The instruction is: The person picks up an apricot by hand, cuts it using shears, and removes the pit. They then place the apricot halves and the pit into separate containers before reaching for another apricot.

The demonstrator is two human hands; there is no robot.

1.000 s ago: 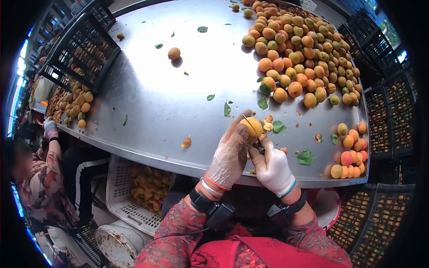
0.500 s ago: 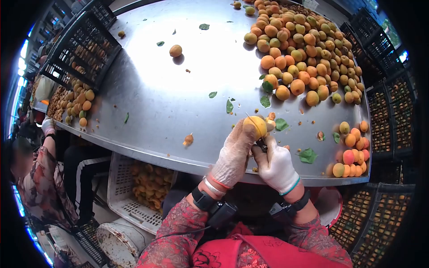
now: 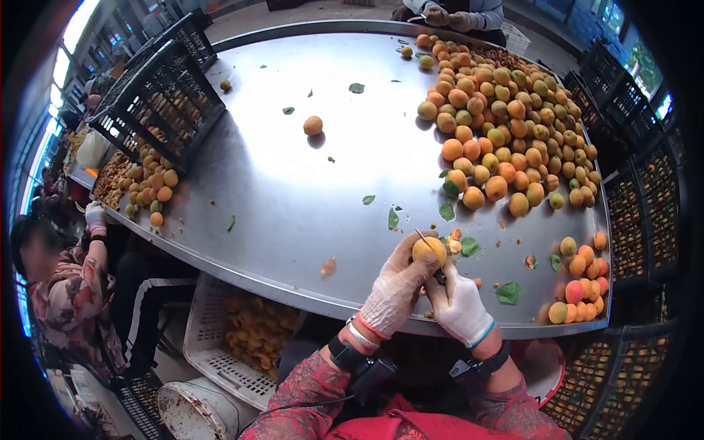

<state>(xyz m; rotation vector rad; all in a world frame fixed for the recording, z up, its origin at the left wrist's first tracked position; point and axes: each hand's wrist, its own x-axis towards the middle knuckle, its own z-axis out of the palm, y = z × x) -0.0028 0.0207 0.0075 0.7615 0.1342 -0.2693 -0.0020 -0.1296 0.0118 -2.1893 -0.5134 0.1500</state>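
Note:
An orange-yellow apricot is gripped in my gloved left hand, just over the near edge of the metal table. My gloved right hand is closed around the dark handle of a small knife. Its thin blade lies against the upper side of the apricot. Both hands are close together, thumbs beside the fruit. Right behind them lie torn apricot scraps and a green leaf.
A large pile of apricots covers the far right, with a smaller group at the right corner. Black crates stand left. Below the edge is a white crate of cut fruit. Co-workers sit at left and across.
The view has tilted up, so the table sits lower and a person across it shows. My hands keep hold of the apricot and knife; the blade still lies against the fruit.

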